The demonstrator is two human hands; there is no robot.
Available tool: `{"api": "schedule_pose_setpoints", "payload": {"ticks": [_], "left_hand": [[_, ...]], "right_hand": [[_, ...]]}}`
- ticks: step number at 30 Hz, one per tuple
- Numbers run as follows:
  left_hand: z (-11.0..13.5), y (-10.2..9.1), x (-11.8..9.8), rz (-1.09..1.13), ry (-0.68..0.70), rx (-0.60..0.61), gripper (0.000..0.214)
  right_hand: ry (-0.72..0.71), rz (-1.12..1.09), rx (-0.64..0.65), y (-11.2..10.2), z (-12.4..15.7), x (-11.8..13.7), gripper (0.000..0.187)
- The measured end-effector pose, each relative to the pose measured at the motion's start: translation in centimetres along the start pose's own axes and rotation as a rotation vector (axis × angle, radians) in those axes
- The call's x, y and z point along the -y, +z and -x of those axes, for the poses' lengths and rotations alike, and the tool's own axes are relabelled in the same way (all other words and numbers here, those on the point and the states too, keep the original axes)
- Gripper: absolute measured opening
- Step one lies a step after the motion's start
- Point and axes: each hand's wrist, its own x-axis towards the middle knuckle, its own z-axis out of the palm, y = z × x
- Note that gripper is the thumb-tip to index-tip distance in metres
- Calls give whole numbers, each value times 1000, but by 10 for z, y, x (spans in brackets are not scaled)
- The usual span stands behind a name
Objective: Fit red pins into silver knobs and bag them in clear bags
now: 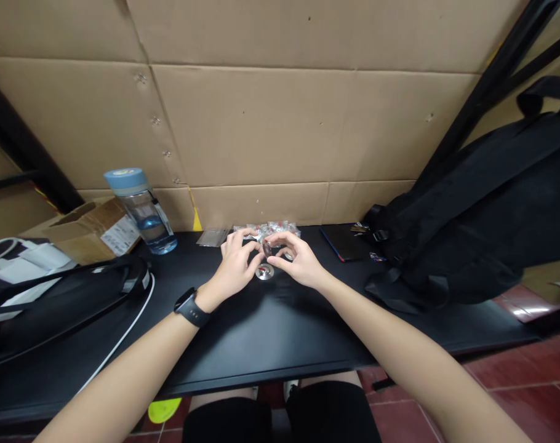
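Between my two hands, above the black table, is a small round dark transparent disc (267, 248) standing on edge. My right hand (298, 261) pinches it between thumb and forefinger. The curled thumb and forefinger of my left hand (236, 264) meet its other side; the exact contact is too small to make out. On the table just beneath lies a shiny round metal piece (264, 272) with a red mark at its centre. Behind my fingers are several small clear plastic bags (277, 229) with little parts, partly hidden. A black watch (192, 307) is on my left wrist.
To the left stand a water bottle (146, 212), an opened cardboard box (98, 227) and a black bag (77, 295) with a white cable (127, 329). A dark flat notebook-like item (342, 243) lies to the right, beside a large black backpack (487, 203). A cardboard wall (280, 123) closes off the back.
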Motion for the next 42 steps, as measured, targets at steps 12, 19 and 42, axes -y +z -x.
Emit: {"api": "schedule_pose_setpoints", "payload": {"ticks": [12, 19, 42], "left_hand": [[2, -3, -5, -34, 16, -41, 15], [2, -3, -6, -18, -14, -41, 14], [1, -1, -10, 5, -46, -63, 17]], "right_hand": [[-26, 11, 24, 2, 2, 8, 36], [0, 35, 5, 2, 2, 8, 35], [176, -249, -48, 6, 1, 4, 47]]}}
